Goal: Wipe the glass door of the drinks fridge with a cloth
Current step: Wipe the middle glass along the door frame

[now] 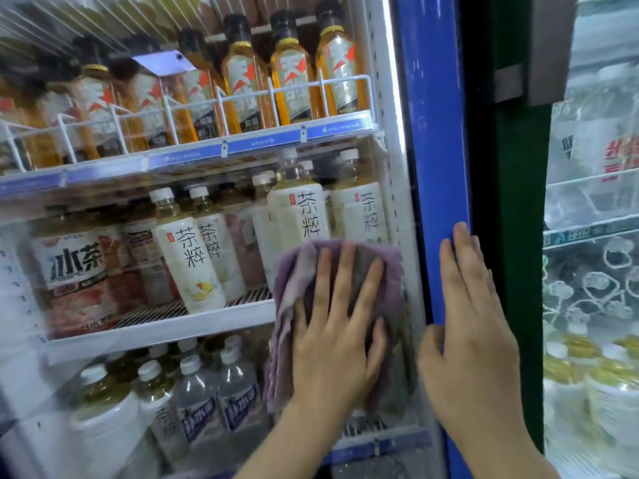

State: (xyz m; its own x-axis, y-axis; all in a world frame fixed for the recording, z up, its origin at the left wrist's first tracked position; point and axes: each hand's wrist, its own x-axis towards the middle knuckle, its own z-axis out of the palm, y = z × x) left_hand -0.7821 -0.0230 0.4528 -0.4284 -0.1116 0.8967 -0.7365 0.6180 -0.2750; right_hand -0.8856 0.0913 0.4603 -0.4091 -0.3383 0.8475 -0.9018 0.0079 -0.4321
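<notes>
grip: left hand [337, 335] lies flat with straight, spread fingers pressing a purple-grey folded cloth [349, 323] against the glass; nothing is curled round the cloth.
other hand: right hand [472, 337] is flat too, fingers straight and together, palm resting on the blue painted metal door frame [432, 140] in the lower right-centre of the frame, fingertips pointing up.
cloth: sits lower centre, on the right part of the clear glass door of the drinks fridge [207, 340], just beside the blue frame; its left edge hangs in loose folds beyond the hand.
glass door: fills the left and centre of the frame, shut in front of the shelves, with pale reflections at lower left.
bottom shelf: clear plastic bottles with white caps and blue labels [214, 399], lower left-centre behind the glass.
middle shelf: white-labelled tea bottles with black characters [193, 257], centre left, standing upright on a white wire shelf [166, 323]; one more pair stands just above the cloth.
top shelf: amber drink bottles with black caps and white-red labels [290, 70], upper centre, behind white wire dividers.
far right: a second glass-fronted fridge [591, 271] beyond a dark green upright [511, 236], its contents blurred.
</notes>
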